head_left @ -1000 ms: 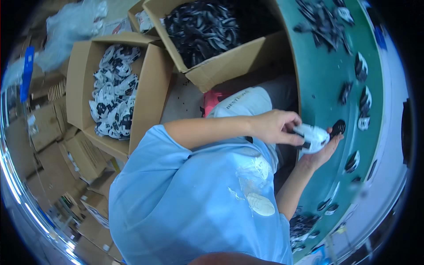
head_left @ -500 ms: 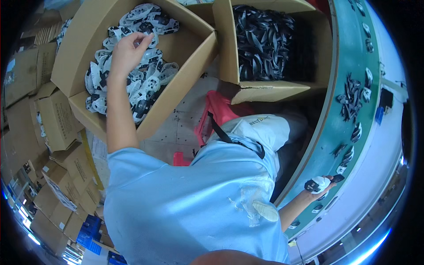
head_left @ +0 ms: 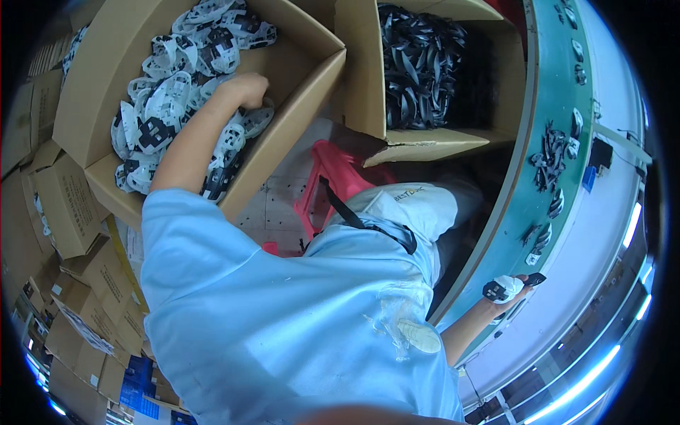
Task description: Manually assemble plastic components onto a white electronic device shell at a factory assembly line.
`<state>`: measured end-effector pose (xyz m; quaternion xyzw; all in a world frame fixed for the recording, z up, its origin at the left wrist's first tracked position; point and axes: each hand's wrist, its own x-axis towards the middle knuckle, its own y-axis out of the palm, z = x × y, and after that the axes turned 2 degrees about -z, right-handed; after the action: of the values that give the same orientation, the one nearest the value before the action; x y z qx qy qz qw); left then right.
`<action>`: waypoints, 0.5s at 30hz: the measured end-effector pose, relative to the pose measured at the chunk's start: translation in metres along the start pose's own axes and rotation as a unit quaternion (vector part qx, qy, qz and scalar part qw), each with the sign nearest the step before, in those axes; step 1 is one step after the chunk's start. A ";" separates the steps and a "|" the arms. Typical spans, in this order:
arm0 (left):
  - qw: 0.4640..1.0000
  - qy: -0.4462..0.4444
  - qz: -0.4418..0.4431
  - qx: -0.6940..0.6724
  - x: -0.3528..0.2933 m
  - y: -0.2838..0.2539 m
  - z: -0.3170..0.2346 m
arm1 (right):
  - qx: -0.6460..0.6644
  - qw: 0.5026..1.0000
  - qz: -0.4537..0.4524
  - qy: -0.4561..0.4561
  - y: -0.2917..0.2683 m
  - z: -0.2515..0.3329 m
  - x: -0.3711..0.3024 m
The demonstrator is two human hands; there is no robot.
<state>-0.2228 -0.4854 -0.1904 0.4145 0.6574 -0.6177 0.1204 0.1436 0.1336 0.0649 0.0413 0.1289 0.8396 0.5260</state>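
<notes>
My left hand (head_left: 248, 90) reaches into a cardboard box (head_left: 312, 95) of white-and-black moulded plastic shells (head_left: 168, 106). Its fingers curl downward by a white shell (head_left: 257, 120) near the box's right wall; the fingertips are hidden, so whether they grip it does not show. Out to the right, over the green worktable (head_left: 489, 227), my right hand (head_left: 523, 289) is closed around a rounded white-and-black shell (head_left: 503, 289), shaped like a computer-mouse housing. A small dark piece (head_left: 535, 279) sticks out past its fingers.
A second cardboard box (head_left: 435, 142) holds many curved black plastic strips (head_left: 418, 67). On the worktable lie a pile of black strips (head_left: 549, 159) and a row of shells (head_left: 556, 204). A pink stool (head_left: 329, 173) stands below the boxes. Stacked cartons (head_left: 67, 205) fill the left.
My left hand has moved right and lower in the box, from the pile's middle to near its right wall. The view has shifted; my right hand still holds its shell.
</notes>
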 end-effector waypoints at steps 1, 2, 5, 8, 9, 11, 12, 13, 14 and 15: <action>1.000 0.000 0.000 0.000 0.000 0.002 0.004 | 0.000 1.000 0.000 0.000 -0.006 0.001 0.002; 1.000 0.005 0.004 0.023 0.003 0.007 0.006 | 0.018 0.999 0.040 0.022 -0.016 0.003 0.004; 1.000 0.025 -0.013 0.013 0.004 0.007 0.017 | 0.033 0.996 0.069 0.039 -0.026 0.002 0.006; 0.993 0.039 -0.094 -0.053 -0.007 -0.004 0.035 | 0.026 0.998 0.048 0.023 -0.016 0.001 0.007; 0.984 0.039 -0.153 -0.081 -0.013 -0.010 0.043 | 0.023 0.999 0.042 0.018 -0.012 0.001 0.007; 0.972 0.060 -0.192 -0.123 -0.018 -0.026 0.060 | 0.019 0.999 0.025 0.010 -0.011 0.001 0.005; 0.955 0.083 -0.234 -0.163 -0.018 -0.034 0.066 | 0.019 1.000 0.015 0.004 -0.013 0.001 0.004; 0.955 0.081 -0.233 -0.164 -0.021 -0.037 0.072 | 0.018 1.000 0.017 0.006 -0.013 -0.001 0.008; 0.951 0.060 -0.248 -0.176 -0.023 -0.041 0.076 | 0.027 0.999 0.044 0.008 -0.015 -0.004 0.012; 0.945 0.039 -0.264 -0.187 -0.025 -0.041 0.080 | 0.038 0.997 0.071 0.008 -0.016 -0.006 0.016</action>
<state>-0.2641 -0.5634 -0.1610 0.2199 0.8510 -0.4769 0.0027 0.1495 0.1534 0.0543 0.0630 0.1615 0.8695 0.4625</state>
